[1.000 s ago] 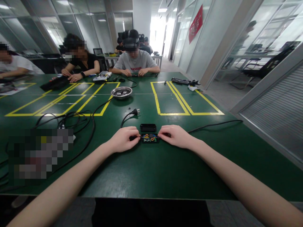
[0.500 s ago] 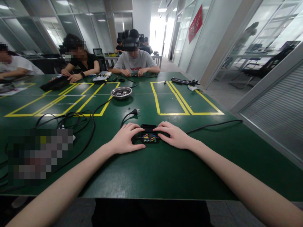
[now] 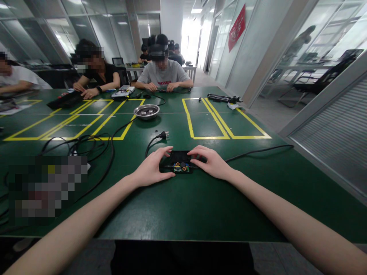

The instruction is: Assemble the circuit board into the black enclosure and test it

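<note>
The left hand (image 3: pixel 153 164) is spread wide beside the case (image 3: pixel 183 168); whether the narrower right hand (image 3: pixel 211 162) grips the lid (image 3: pixel 180 156) is unclear.

This is an office fitted out for electronics bench work. Glass partitions (image 3: pixel 94 34) stand at eleven o'clock, a red wall hanging (image 3: pixel 237 28) at one, and a black office chair (image 3: pixel 335 70) at two. A large green table (image 3: pixel 160 214) carries boxes marked in yellow tape (image 3: pixel 208 138). A co-worker in grey (image 3: pixel 164 72) works across it at twelve, another in black (image 3: pixel 107 74) towards eleven. Close by at twelve, an open black case (image 3: pixel 180 156) bares a circuit board (image 3: pixel 183 168); a metal bowl (image 3: pixel 136 113) beyond it holds small parts.
</note>
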Available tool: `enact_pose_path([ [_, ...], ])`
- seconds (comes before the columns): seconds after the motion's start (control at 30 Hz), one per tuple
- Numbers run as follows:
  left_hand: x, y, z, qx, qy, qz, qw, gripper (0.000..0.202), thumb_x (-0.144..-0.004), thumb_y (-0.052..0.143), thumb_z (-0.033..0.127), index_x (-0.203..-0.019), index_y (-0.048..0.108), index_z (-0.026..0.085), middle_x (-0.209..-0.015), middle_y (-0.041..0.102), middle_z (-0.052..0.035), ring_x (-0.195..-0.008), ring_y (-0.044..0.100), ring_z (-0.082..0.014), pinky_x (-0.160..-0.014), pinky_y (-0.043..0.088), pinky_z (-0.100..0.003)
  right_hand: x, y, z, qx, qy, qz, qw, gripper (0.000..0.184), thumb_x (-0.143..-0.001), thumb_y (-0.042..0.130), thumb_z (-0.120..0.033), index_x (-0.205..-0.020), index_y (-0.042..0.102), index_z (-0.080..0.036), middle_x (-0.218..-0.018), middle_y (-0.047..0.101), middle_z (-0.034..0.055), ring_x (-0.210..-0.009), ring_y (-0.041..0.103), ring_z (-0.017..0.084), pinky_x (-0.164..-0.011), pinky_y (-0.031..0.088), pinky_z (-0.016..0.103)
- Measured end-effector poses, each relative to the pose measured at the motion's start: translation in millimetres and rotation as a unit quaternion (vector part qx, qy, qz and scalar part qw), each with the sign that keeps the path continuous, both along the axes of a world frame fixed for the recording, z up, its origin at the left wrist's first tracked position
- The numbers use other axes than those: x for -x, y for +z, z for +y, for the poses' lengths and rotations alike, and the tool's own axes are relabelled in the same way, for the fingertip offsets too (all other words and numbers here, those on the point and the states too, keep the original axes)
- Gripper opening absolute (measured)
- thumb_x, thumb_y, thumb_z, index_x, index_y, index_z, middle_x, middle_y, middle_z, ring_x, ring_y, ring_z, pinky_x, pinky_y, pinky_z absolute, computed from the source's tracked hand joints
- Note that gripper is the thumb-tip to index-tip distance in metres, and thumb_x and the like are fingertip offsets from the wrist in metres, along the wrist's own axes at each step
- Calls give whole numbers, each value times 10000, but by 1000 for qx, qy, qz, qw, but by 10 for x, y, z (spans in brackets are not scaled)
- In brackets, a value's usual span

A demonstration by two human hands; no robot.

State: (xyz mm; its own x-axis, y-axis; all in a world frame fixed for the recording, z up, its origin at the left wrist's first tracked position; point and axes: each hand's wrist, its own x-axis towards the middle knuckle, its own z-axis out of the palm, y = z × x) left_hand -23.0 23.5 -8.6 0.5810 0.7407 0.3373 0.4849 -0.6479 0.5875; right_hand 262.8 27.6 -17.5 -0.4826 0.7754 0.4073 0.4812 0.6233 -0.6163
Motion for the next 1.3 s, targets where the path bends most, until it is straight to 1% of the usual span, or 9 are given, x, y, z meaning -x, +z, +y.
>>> enact_pose_path([
  [0.13,-12,3,-20,15,-21,-21,999,822,-804,808,282,-1520,403,274,-1343,595,-101,-1122,664,-249,-1017,574,-458,38,19,-25,55,-12,71,996,279,-911,657,-241,-1189,671,-221,-954,711,39,-841,676,185,-797,598,352],
  [0.2,-22,15,-34,14,-28,-24,999,780,-815,792,268,-1505,428,278,-1337,586,-95,-1094,664,-235,-993,587,-442,52,28,-30,71,-10,86,994,284,-907,659,-256,-1187,681,-210,-926,701,36,-826,671,182,-791,596,350],
  [0.37,-39,41,-51,14,-34,-27,999,714,-821,784,259,-1467,481,269,-1372,573,-96,-1084,666,-224,-983,596,-425,73,49,-38,72,-13,50,996,175,-901,664,-284,-1022,749,-190,-947,707,61,-801,649,183,-752,573,349],
  [0.47,-33,36,-45,16,-29,-19,999,725,-821,784,263,-1479,479,260,-1388,593,-108,-1114,669,-242,-1009,587,-441,89,57,-57,92,-35,34,995,189,-905,660,-290,-1041,748,-193,-878,727,39,-755,639,176,-695,547,324],
  [0.53,-25,26,-39,21,-27,-12,999,738,-824,783,265,-1494,472,242,-1400,611,-121,-1153,666,-258,-1039,570,-455,100,57,-69,106,-41,48,992,203,-905,660,-302,-1051,747,-191,-837,732,29,-739,648,176,-693,549,322],
  [0.73,-24,25,-38,19,-39,-14,999,683,-835,776,262,-1466,517,216,-1365,650,-127,-1180,665,-267,-1046,556,-445,122,45,-87,145,-11,129,981,212,-867,694,-303,-1038,738,-186,-929,774,52,-835,726,195,-842,607,377],
  [0.93,-38,68,-63,10,-51,-26,998,605,-843,761,231,-1412,555,220,-1317,658,-105,-1136,665,-241,-971,586,-401,106,94,-112,150,3,153,977,207,-861,708,-304,-1032,730,-190,-951,769,53,-858,734,197,-865,624,386],
  [1.1,-45,69,-64,8,-52,-21,998,576,-850,758,245,-1394,571,220,-1308,657,-105,-1126,667,-239,-988,579,-416,102,88,-112,134,21,152,979,180,-856,706,-286,-1007,734,-193,-1028,760,64,-920,730,199,-902,620,385],
  [1.3,-43,63,-66,7,-48,-19,999,584,-850,755,243,-1402,564,231,-1297,656,-99,-1077,673,-229,-965,588,-417,115,58,-101,120,4,171,978,105,-841,730,-287,-883,726,-191,-1057,756,72,-891,724,189,-864,631,379],
])
